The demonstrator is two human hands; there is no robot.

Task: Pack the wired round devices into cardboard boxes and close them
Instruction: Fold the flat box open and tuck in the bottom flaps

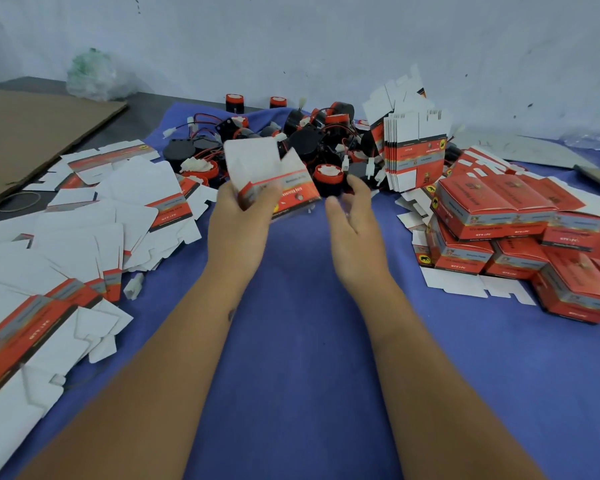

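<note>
Cardboard box (271, 181), red and white with its pale flaps standing open at the far end, held in the grip of the left hand (243, 216), fingers curled round the near end, lifted above the blue cloth (291, 341) spread over the surface. Right hand (350, 220) just beside it, fingers loosely spread and holding nothing, reaching toward the heap of round devices (312, 143), black and red with thin wires and white plugs, piled at the far middle of the cloth. Flat unfolded boxes (84, 230) strewn to the left; closed boxes (520, 233) stacked to the right; a bundle of flat blanks (414, 150) leaning upright beside the heap. Blurred around the flaps, so whether the bottom of the held box is already tucked shut cannot be told; if not, a device dropped in would likely fall straight through. Tangled wires the likelier trouble: pulling one device out of the heap could drag a neighbour along or snag a plug, and tip the leaning blanks. Wire left trailing over the box edge would probably keep the flap from seating, or get pinched. One-handed hold on thin card also risks crushing a wall while the device is pushed in.
</note>
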